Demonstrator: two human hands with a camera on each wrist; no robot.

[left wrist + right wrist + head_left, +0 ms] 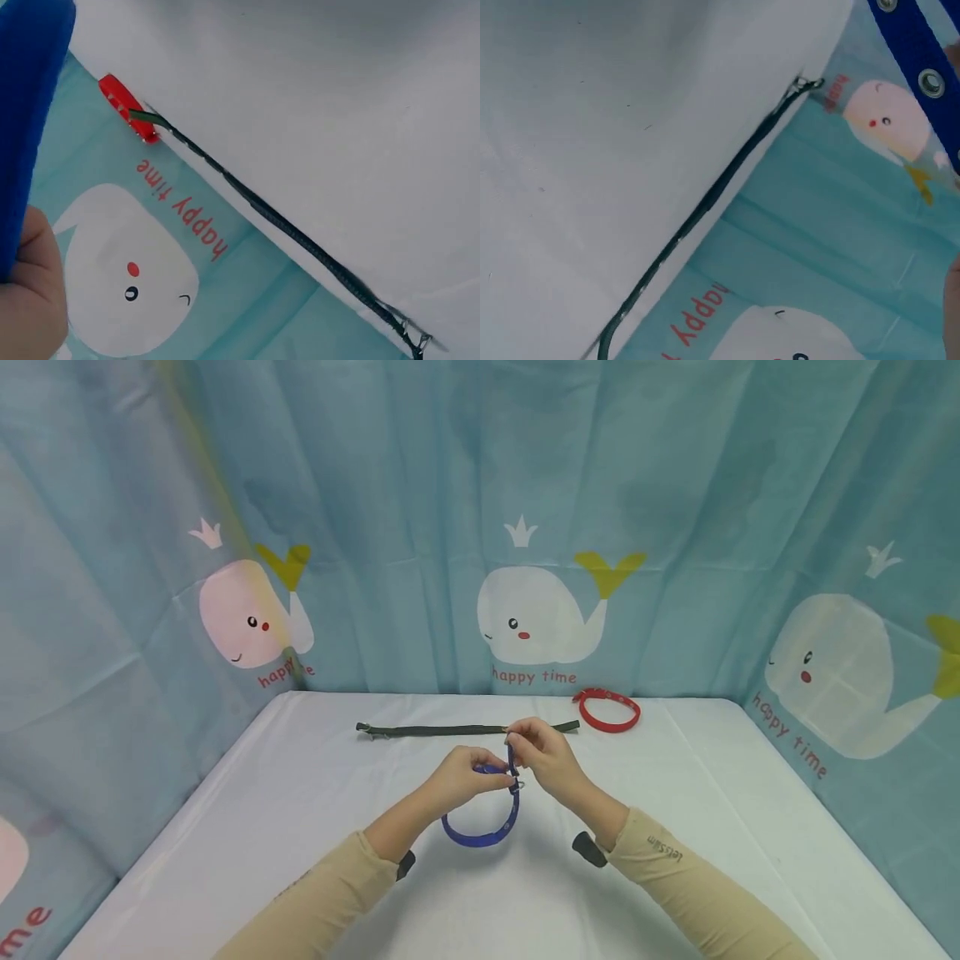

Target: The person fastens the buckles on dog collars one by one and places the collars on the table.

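A blue collar (pixel 480 840) with metal eyelets hangs in a loop above the white table. My left hand (pixel 459 777) pinches it between thumb and fingers beside the metal buckle (pixel 517 785). With thumb and fingertips, my right hand (pixel 551 762) holds the strap's end up over the buckle. Close up, the left wrist view has a blue band (pixel 30 112) in front of part of the left hand (pixel 34 300). Eyelets line the blue strap (pixel 911 56) in the right wrist view. Whether the strap end runs through the buckle, I cannot tell.
Behind my hands, a dark green collar (pixel 435 731) lies stretched out straight across the white table (pixel 300 827). Near the back edge sits a looped red collar (pixel 611 727). Blue curtains (pixel 405 527) printed with whales stand around the back and sides.
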